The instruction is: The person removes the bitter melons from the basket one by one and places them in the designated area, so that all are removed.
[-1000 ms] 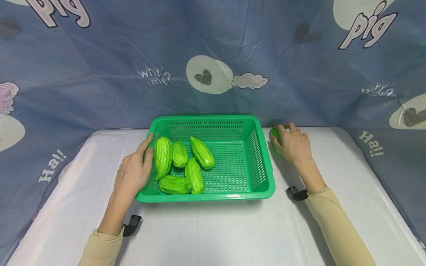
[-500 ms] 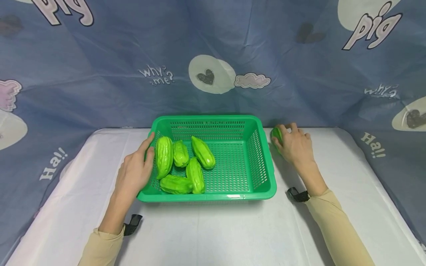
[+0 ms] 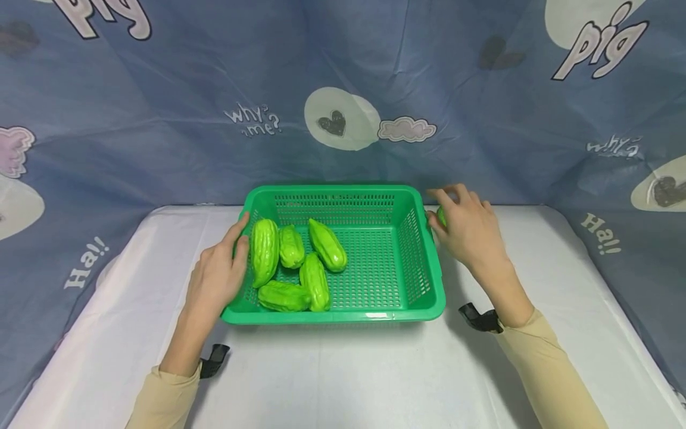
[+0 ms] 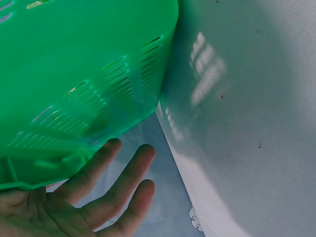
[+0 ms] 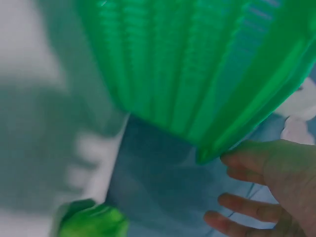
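A green plastic basket stands on the white-covered table. Several light-green bitter melons lie in its left half. My left hand rests against the basket's left rim; the left wrist view shows its fingers stretched out beside the slotted wall. At the right rim, my right hand has its fingers spread, a fingertip right at the basket's edge. Another bitter melon lies on the table outside the basket, apart from the right hand and mostly hidden by it in the head view.
A blue printed cloth hangs close behind the basket and along both sides. The white table cover extends in front of the basket. Each wrist wears a black camera band.
My right hand has let go of the bitter melon outside the basket, spread its fingers and shifted left to the basket's right rim. The left hand has stayed in place.
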Demonstrator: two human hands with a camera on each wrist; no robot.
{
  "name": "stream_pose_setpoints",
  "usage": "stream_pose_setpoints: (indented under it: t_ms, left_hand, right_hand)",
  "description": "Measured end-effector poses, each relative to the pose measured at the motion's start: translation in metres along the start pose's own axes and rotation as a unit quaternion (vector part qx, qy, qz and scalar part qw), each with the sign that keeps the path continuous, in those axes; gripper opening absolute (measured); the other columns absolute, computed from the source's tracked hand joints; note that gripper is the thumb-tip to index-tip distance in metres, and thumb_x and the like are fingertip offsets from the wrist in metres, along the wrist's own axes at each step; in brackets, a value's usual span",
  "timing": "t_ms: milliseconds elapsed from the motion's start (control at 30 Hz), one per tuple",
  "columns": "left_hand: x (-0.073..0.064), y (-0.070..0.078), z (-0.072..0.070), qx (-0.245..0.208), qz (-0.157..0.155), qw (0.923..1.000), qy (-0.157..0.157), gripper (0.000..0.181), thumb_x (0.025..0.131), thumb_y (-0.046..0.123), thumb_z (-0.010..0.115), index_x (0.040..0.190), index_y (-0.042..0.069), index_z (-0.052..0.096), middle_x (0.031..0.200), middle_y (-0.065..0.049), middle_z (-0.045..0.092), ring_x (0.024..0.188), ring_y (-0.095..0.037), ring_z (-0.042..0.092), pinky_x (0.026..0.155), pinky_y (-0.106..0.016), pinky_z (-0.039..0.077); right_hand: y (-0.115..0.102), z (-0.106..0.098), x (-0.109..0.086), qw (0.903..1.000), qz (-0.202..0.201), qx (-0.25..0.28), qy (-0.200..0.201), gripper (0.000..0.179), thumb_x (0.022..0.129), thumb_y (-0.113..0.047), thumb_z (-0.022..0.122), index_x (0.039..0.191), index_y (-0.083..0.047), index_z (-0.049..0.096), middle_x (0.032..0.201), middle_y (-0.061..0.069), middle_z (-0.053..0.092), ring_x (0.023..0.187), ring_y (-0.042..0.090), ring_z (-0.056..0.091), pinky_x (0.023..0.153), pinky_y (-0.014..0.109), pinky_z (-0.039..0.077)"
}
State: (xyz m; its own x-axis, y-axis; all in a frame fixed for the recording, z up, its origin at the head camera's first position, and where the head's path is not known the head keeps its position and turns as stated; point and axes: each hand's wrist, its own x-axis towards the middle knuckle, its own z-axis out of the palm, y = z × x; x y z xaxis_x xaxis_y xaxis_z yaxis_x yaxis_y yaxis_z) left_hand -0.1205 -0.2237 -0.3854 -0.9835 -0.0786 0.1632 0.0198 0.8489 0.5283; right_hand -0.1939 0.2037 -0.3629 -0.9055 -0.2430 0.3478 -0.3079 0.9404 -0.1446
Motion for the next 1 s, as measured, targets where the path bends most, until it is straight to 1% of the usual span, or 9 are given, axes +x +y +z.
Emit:
stream_pose_setpoints:
  t_ms: [167, 233, 333, 467, 533, 600, 700, 867, 1000]
  left_hand:
    - [0.001, 0.000, 0.000, -0.002, 0.000, 1.0000, -0.001, 0.053, 0.118, 0.036, 0.034, 0.171, 0.027, 0.035, 0.057, -0.008, 0.044, 0.046, -0.021, 0.036, 0.041, -0.036, 0.035]
    - [0.001, 0.000, 0.000, -0.002, 0.000, 1.0000, -0.002, 0.053, 0.118, 0.035, 0.034, 0.171, 0.027, 0.035, 0.057, -0.007, 0.044, 0.045, -0.021, 0.036, 0.041, -0.036, 0.035]
    - [0.001, -0.001, 0.000, -0.001, 0.001, 1.0000, 0.000, 0.053, 0.118, 0.035, 0.034, 0.171, 0.026, 0.035, 0.058, -0.007, 0.044, 0.046, -0.021, 0.037, 0.041, -0.036, 0.034]
    - [0.001, -0.001, 0.000, -0.001, 0.001, 1.0000, 0.001, 0.053, 0.118, 0.036, 0.033, 0.170, 0.026, 0.035, 0.058, -0.008, 0.044, 0.046, -0.021, 0.036, 0.041, -0.036, 0.034]
    - [0.001, -0.001, 0.000, -0.003, 0.001, 1.0000, 0.000, 0.053, 0.118, 0.036, 0.033, 0.170, 0.026, 0.035, 0.057, -0.007, 0.044, 0.045, -0.021, 0.036, 0.041, -0.036, 0.034]
    - [0.001, -0.001, 0.000, -0.004, 0.000, 1.0000, 0.000, 0.053, 0.118, 0.036, 0.033, 0.170, 0.026, 0.035, 0.057, -0.007, 0.043, 0.045, -0.020, 0.035, 0.041, -0.036, 0.034]
    - [0.001, -0.001, 0.001, -0.005, -0.003, 1.0000, -0.003, 0.053, 0.118, 0.036, 0.033, 0.171, 0.027, 0.035, 0.057, -0.006, 0.043, 0.045, -0.020, 0.035, 0.041, -0.036, 0.034]
    - [0.001, -0.001, 0.000, -0.005, -0.007, 0.9999, -0.006, 0.054, 0.118, 0.036, 0.033, 0.171, 0.028, 0.034, 0.058, -0.007, 0.043, 0.045, -0.020, 0.035, 0.041, -0.036, 0.034]
    - [0.001, -0.001, 0.000, -0.005, -0.004, 1.0000, -0.005, 0.054, 0.118, 0.036, 0.033, 0.171, 0.027, 0.034, 0.056, -0.005, 0.041, 0.044, -0.019, 0.034, 0.039, -0.036, 0.034]
  right_hand:
    - [-0.017, -0.009, 0.002, 0.9994, -0.033, 0.010, 0.000, 0.040, 0.106, -0.030, 0.067, 0.143, -0.016, 0.067, 0.141, 0.018, 0.066, 0.114, 0.045, 0.068, 0.085, 0.060, 0.053]
    - [-0.022, -0.010, 0.002, 0.9986, -0.048, 0.019, -0.008, 0.040, 0.106, -0.030, 0.068, 0.143, -0.017, 0.067, 0.141, 0.018, 0.066, 0.115, 0.044, 0.068, 0.086, 0.062, 0.054]
    - [-0.031, -0.008, 0.003, 0.9954, -0.085, 0.038, -0.024, 0.041, 0.106, -0.031, 0.069, 0.144, -0.017, 0.066, 0.142, 0.018, 0.065, 0.113, 0.042, 0.069, 0.088, 0.063, 0.055]
    - [-0.044, 0.000, 0.004, 0.9863, -0.145, 0.070, -0.034, 0.041, 0.106, -0.031, 0.070, 0.144, -0.016, 0.067, 0.141, 0.016, 0.065, 0.111, 0.037, 0.070, 0.089, 0.058, 0.056]
    - [-0.051, 0.004, 0.003, 0.9810, -0.170, 0.083, -0.040, 0.041, 0.106, -0.032, 0.071, 0.143, -0.016, 0.068, 0.141, 0.014, 0.065, 0.115, 0.035, 0.070, 0.092, 0.058, 0.057]
    - [-0.057, 0.009, 0.002, 0.9760, -0.192, 0.090, -0.050, 0.041, 0.106, -0.033, 0.071, 0.143, -0.017, 0.068, 0.142, 0.013, 0.064, 0.121, 0.035, 0.068, 0.095, 0.063, 0.058]
    - [-0.067, 0.015, 0.001, 0.9704, -0.213, 0.088, -0.074, 0.040, 0.107, -0.034, 0.069, 0.144, -0.020, 0.067, 0.143, 0.010, 0.063, 0.128, 0.035, 0.065, 0.099, 0.068, 0.057]
    - [-0.081, 0.024, -0.002, 0.9597, -0.246, 0.078, -0.110, 0.042, 0.107, -0.036, 0.069, 0.147, -0.023, 0.064, 0.146, 0.008, 0.061, 0.129, 0.033, 0.063, 0.101, 0.063, 0.058]
    - [-0.090, 0.031, -0.003, 0.9499, -0.276, 0.061, -0.134, 0.046, 0.106, -0.037, 0.070, 0.150, -0.026, 0.061, 0.150, 0.006, 0.059, 0.129, 0.033, 0.063, 0.100, 0.056, 0.058]
